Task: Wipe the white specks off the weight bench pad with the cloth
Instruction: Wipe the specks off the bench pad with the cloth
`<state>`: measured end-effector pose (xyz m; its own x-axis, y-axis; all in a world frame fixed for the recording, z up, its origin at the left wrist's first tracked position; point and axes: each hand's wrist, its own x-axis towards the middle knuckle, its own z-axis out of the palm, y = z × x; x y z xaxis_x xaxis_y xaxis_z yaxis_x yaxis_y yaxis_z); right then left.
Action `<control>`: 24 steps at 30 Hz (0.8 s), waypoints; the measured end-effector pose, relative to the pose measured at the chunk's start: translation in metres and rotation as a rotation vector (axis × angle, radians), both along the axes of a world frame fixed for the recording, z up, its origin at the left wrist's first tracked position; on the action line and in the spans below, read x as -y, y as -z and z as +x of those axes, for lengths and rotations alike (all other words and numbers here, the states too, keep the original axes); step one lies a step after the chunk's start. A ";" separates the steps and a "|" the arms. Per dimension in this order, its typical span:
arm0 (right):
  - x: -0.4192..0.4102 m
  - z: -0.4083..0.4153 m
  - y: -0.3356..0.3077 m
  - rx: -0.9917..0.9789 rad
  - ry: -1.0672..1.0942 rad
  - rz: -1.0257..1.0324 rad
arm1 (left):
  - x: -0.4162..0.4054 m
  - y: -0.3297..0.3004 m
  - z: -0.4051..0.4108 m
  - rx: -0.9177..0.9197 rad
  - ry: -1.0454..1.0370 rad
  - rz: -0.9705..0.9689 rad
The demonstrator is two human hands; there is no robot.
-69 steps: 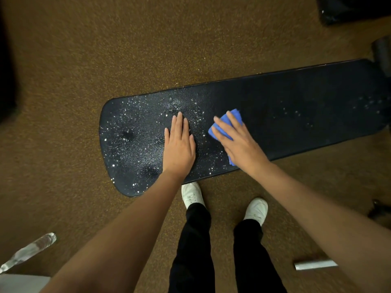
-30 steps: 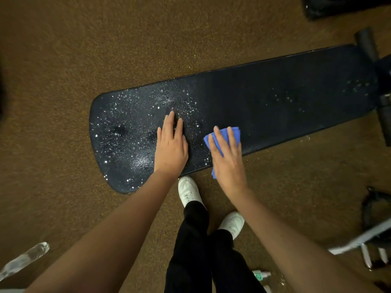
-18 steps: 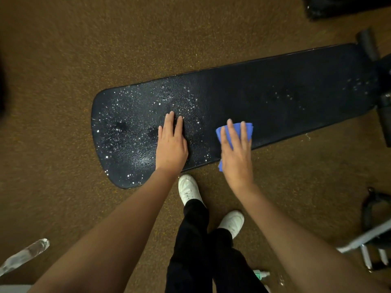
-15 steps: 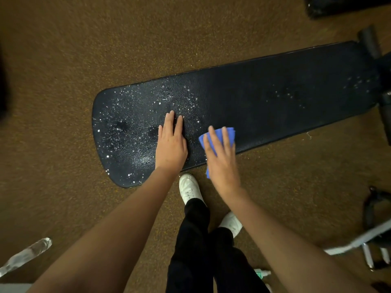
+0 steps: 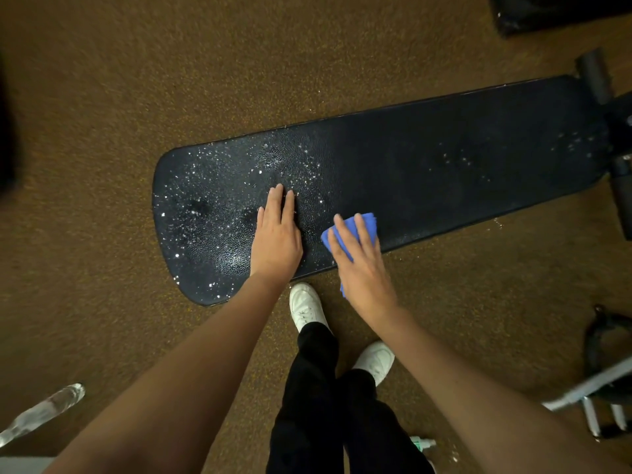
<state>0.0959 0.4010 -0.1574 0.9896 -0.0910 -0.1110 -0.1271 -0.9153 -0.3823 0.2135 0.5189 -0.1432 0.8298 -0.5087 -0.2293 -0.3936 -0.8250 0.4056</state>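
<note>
Blue cloth (image 5: 366,223) lies under my right hand (image 5: 360,268), fingers spread flat over it, at the near edge of the weight bench pad (image 5: 444,179). My left hand (image 5: 275,239) rests open, palm down, on the pad just left of the cloth. White specks (image 5: 212,200) crowd the pad's left end; a few dot its far right. I should press evenly and sweep leftward in overlapping strokes, lifting my left hand clear. Brown speckled carpet (image 5: 171,80) surrounds the pad; a clear bottle (image 5: 44,412) lies near-left.
</note>
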 end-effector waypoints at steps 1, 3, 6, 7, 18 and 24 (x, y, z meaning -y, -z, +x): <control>0.003 -0.004 -0.001 0.006 -0.087 0.011 | 0.000 -0.001 0.000 0.000 0.003 0.003; 0.019 -0.011 -0.002 0.019 -0.221 -0.001 | 0.001 -0.002 0.000 0.001 0.006 0.010; 0.037 -0.002 -0.006 -0.039 -0.130 -0.018 | 0.002 -0.004 0.002 0.024 0.003 0.045; 0.036 0.006 -0.006 -0.047 -0.060 -0.028 | 0.002 -0.004 0.004 0.030 -0.004 0.059; 0.013 0.001 -0.008 -0.063 -0.121 -0.009 | -0.006 -0.005 0.023 0.013 -0.041 0.024; -0.010 0.023 -0.005 -0.039 0.201 0.025 | -0.009 -0.005 0.028 0.017 -0.047 0.031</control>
<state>0.1185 0.4112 -0.1520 0.9468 -0.2831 -0.1532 -0.3213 -0.8601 -0.3961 0.2412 0.5276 -0.1377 0.8563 -0.4621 -0.2305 -0.3609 -0.8548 0.3728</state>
